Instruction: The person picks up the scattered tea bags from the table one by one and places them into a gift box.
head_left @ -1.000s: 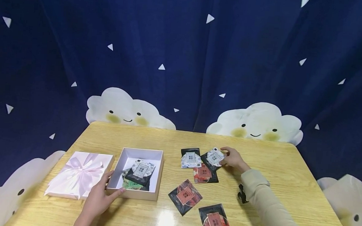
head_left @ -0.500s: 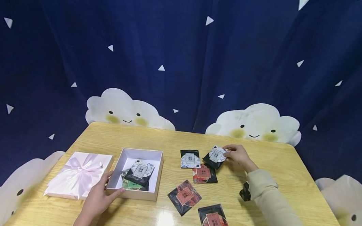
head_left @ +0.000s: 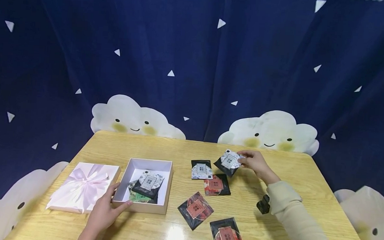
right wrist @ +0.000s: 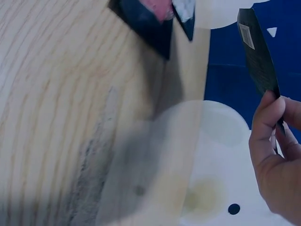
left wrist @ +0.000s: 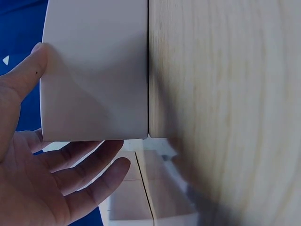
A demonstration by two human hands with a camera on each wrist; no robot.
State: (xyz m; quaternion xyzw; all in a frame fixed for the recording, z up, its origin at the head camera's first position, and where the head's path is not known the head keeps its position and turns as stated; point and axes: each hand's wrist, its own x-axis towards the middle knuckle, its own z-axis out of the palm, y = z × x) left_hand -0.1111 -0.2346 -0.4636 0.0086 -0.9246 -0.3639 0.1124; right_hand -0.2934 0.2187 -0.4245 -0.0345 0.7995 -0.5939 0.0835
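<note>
My right hand (head_left: 257,164) pinches a flat black sachet (head_left: 229,161) with a white-and-blue floral front, raised off the table. In the right wrist view, thumb and fingers hold the sachet (right wrist: 257,52) by one edge, its dark back showing. My left hand (head_left: 104,206) holds the near left corner of an open white box (head_left: 168,191); the left wrist view has the thumb at the top edge of the box wall (left wrist: 96,70) and the fingers round the corner. Inside lie a white-and-black sachet (head_left: 148,182) and a green-labelled one (head_left: 141,196) partly beneath it.
A pale pink lid with a ribbon bow (head_left: 85,181) lies left of the box. On the table are another white-floral sachet (head_left: 201,169) and red-labelled sachets (head_left: 217,184), (head_left: 195,209), (head_left: 227,236). A dark blue curtain (head_left: 195,62) hangs behind.
My right hand has lifted the white-floral sachet off the table beside the red-labelled one and drawn it slightly up and away. The left hand stays at the box corner.
</note>
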